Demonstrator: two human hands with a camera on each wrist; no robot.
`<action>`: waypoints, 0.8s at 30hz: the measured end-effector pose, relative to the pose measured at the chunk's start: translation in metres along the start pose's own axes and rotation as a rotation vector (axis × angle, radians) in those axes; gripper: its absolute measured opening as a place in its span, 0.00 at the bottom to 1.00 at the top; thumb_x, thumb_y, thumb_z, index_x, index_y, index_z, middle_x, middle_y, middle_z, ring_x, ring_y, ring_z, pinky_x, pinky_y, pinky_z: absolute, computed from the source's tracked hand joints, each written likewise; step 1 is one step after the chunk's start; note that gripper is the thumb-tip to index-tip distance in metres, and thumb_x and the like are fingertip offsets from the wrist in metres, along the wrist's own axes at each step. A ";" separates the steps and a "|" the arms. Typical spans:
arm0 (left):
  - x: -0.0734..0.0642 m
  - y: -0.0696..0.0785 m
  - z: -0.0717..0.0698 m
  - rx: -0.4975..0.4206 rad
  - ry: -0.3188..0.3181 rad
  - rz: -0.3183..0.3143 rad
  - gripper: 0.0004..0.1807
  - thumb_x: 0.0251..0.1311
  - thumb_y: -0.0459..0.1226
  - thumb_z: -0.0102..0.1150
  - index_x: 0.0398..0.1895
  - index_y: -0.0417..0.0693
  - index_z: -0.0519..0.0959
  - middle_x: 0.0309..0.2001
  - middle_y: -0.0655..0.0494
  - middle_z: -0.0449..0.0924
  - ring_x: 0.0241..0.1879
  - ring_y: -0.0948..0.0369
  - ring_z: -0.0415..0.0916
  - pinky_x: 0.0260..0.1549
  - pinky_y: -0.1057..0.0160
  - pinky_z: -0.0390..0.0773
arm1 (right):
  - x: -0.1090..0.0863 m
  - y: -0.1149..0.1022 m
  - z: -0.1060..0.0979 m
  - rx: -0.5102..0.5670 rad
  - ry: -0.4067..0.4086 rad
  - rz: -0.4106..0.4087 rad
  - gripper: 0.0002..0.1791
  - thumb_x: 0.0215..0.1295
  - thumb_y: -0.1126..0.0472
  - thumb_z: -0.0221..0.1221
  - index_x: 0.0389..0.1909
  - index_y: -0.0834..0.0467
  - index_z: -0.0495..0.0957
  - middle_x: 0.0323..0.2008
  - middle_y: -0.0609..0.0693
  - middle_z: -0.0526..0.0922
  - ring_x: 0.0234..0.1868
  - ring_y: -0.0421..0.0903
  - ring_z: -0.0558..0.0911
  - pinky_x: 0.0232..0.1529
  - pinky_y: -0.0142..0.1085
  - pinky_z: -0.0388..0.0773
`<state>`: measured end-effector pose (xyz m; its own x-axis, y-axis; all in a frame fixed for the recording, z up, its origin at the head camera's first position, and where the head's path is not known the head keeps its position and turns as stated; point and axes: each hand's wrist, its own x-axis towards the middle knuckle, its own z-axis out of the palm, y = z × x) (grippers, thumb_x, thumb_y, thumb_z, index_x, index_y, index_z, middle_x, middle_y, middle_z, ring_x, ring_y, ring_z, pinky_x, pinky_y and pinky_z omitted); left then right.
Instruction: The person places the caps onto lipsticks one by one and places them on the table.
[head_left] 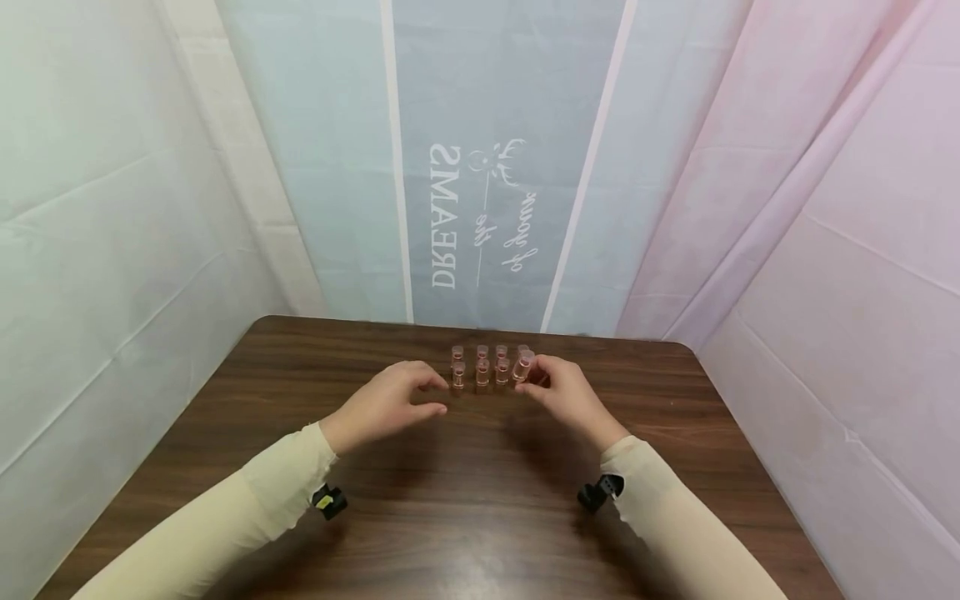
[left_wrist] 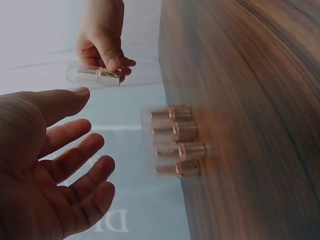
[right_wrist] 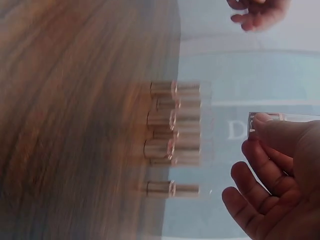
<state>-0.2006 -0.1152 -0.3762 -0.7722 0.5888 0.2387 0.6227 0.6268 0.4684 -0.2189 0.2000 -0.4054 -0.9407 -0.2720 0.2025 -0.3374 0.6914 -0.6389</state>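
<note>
My right hand (head_left: 566, 392) pinches a lipstick tube (left_wrist: 102, 76) between thumb and fingers, at the right end of a group of similar tubes. This tube has a shiny gold body and a clear cap; it is tilted in the head view and lifted off the table in the left wrist view. Two rows of lipstick tubes (right_wrist: 172, 189) stand upright on the table, the back row partly hidden by the front. Just left of the rows is my left hand (head_left: 386, 404), its fingers relaxed and apart, holding nothing. The front-left tube (head_left: 459, 377) is nearest to it.
The dark wood-grain table (head_left: 465, 492) ends at a blue-grey cloth backdrop (head_left: 495, 83) with mirrored lettering. Pale cloth walls stand on the left (head_left: 112, 208) and right (head_left: 847, 317). A small black device sits at each wrist.
</note>
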 end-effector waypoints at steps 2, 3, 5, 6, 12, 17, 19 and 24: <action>-0.003 -0.005 0.000 0.007 0.006 -0.015 0.14 0.61 0.44 0.73 0.49 0.52 0.85 0.48 0.60 0.85 0.51 0.60 0.80 0.54 0.54 0.79 | 0.005 0.005 0.000 0.003 -0.005 0.020 0.07 0.65 0.57 0.71 0.35 0.49 0.80 0.34 0.44 0.85 0.34 0.42 0.82 0.36 0.39 0.79; -0.004 -0.007 0.000 0.012 0.009 -0.020 0.15 0.61 0.44 0.73 0.49 0.52 0.85 0.48 0.60 0.84 0.52 0.60 0.80 0.55 0.54 0.79 | 0.007 0.008 0.000 0.005 -0.009 0.027 0.07 0.65 0.57 0.71 0.35 0.49 0.81 0.34 0.45 0.85 0.34 0.42 0.82 0.36 0.40 0.79; -0.005 -0.012 0.001 0.018 0.013 -0.027 0.15 0.61 0.45 0.73 0.49 0.52 0.85 0.48 0.60 0.84 0.53 0.59 0.80 0.56 0.54 0.78 | 0.010 0.012 0.001 0.009 -0.020 0.046 0.07 0.65 0.57 0.71 0.35 0.49 0.81 0.34 0.45 0.85 0.35 0.43 0.82 0.36 0.40 0.79; -0.006 -0.014 0.001 0.021 0.015 -0.030 0.15 0.61 0.45 0.73 0.49 0.52 0.85 0.48 0.61 0.84 0.54 0.59 0.80 0.57 0.54 0.78 | 0.011 0.014 0.002 0.013 -0.024 0.054 0.07 0.65 0.57 0.71 0.35 0.50 0.81 0.34 0.46 0.86 0.34 0.43 0.82 0.36 0.41 0.79; -0.011 -0.018 0.001 0.015 0.021 -0.046 0.15 0.61 0.45 0.73 0.49 0.53 0.85 0.49 0.61 0.84 0.54 0.59 0.79 0.56 0.53 0.78 | 0.021 0.028 0.007 -0.005 -0.035 0.087 0.06 0.64 0.58 0.71 0.35 0.51 0.81 0.34 0.46 0.86 0.35 0.44 0.82 0.35 0.40 0.79; -0.014 -0.018 0.001 -0.003 0.012 -0.082 0.14 0.62 0.46 0.72 0.49 0.55 0.85 0.50 0.61 0.84 0.52 0.59 0.79 0.54 0.52 0.79 | 0.031 0.037 0.012 -0.054 -0.061 0.112 0.07 0.64 0.58 0.71 0.34 0.52 0.81 0.34 0.46 0.85 0.35 0.44 0.82 0.37 0.41 0.79; -0.014 -0.018 0.002 -0.012 0.008 -0.092 0.14 0.62 0.45 0.73 0.49 0.55 0.85 0.49 0.61 0.84 0.52 0.59 0.79 0.53 0.52 0.80 | 0.034 0.040 0.014 -0.068 -0.079 0.129 0.08 0.63 0.58 0.72 0.34 0.53 0.81 0.34 0.46 0.85 0.35 0.44 0.82 0.38 0.41 0.79; -0.014 -0.019 0.006 -0.035 -0.012 -0.106 0.14 0.62 0.45 0.72 0.48 0.54 0.85 0.50 0.57 0.85 0.51 0.58 0.79 0.53 0.52 0.79 | 0.038 0.052 0.016 -0.099 -0.098 0.157 0.08 0.62 0.58 0.72 0.36 0.55 0.83 0.36 0.48 0.86 0.36 0.45 0.82 0.39 0.43 0.79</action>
<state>-0.2006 -0.1323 -0.3933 -0.8316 0.5267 0.1759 0.5329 0.6679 0.5196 -0.2717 0.2146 -0.4424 -0.9758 -0.2167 0.0300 -0.1936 0.7912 -0.5802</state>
